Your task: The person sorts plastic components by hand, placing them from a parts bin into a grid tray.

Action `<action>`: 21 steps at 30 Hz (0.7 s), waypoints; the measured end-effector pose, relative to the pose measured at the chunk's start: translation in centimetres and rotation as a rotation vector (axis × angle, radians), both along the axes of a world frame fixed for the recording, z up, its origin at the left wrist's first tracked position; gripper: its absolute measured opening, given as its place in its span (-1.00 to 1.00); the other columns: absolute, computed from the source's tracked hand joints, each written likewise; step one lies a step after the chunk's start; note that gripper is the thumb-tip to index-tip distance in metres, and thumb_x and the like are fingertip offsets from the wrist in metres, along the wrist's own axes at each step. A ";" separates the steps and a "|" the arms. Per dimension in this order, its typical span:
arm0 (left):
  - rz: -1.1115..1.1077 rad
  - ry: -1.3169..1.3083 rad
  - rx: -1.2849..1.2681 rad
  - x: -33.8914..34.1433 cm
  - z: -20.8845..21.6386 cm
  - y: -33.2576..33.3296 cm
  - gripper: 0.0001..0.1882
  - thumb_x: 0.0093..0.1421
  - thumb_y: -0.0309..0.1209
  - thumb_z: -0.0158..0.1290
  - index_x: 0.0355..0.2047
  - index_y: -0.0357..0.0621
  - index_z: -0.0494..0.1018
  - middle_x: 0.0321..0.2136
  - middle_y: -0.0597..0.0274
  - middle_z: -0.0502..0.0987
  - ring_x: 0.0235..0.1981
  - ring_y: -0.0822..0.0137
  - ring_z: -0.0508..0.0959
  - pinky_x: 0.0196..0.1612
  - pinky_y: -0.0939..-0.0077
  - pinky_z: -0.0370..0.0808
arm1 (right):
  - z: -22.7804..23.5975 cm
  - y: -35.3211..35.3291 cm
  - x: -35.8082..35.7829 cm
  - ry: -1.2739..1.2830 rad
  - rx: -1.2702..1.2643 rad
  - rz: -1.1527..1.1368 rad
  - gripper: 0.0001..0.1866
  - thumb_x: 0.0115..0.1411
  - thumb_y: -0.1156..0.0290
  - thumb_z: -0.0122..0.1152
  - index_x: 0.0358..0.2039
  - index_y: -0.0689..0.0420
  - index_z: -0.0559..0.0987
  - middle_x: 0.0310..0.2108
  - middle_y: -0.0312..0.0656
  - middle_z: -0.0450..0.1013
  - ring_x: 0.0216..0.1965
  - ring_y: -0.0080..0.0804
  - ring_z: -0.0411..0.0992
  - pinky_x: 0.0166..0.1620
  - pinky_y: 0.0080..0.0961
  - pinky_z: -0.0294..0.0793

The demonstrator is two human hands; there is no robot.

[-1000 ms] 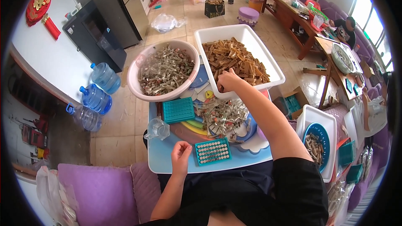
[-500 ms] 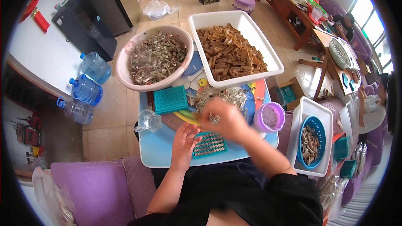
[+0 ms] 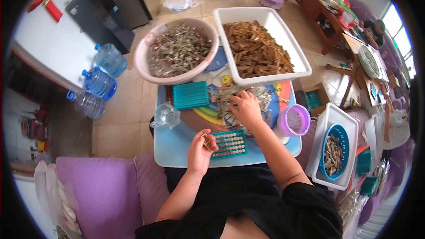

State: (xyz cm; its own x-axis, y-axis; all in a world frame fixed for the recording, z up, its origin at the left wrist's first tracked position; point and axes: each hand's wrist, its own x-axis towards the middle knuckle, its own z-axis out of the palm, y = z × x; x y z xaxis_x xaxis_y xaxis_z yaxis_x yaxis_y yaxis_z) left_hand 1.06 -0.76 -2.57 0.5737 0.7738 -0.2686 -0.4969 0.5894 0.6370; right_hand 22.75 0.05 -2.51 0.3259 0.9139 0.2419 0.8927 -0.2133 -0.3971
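Observation:
My left hand [image 3: 200, 154] is curled around a few small metal pieces [image 3: 207, 142], brassy and silvery, beside a teal tray [image 3: 233, 155]. Rows of small round silvery pieces fill the tray's holes. My right hand [image 3: 248, 109] reaches into a loose pile of thin silvery metal parts [image 3: 228, 117] in the middle of the table, with its fingers bent down among them. Whatever its fingertips grip is hidden. Another teal tray [image 3: 190, 95], with rows of holes, lies left of the pile.
A pink basin [image 3: 141, 68] of metal parts and a white bin [image 3: 297, 62] of brown pieces stand behind. On the blue table [image 3: 170, 150] are a clear jug [image 3: 167, 116] and a purple cup [image 3: 306, 126]. To the right, a blue basket [image 3: 322, 168] sits in a white tub [image 3: 349, 126].
My right hand has moved away from my left, forward and right onto the pile. My left hand has turned and curled; metal pieces now show in it. The whole view has shifted slightly.

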 end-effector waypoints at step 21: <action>-0.059 0.055 -0.029 -0.7 0.1 0.8 -0.74 0.21 -0.35 -0.24 -0.17 -0.21 0.33 -0.47 0.30 0.33 -0.48 0.46 0.29 -0.36 0.57 0.28 | 6.7 -0.7 5.0 0.913 0.272 0.014 -0.77 -0.01 0.46 0.29 -0.33 0.28 0.53 -0.31 -0.27 0.47 -0.33 -0.57 0.45 -0.18 -0.55 0.42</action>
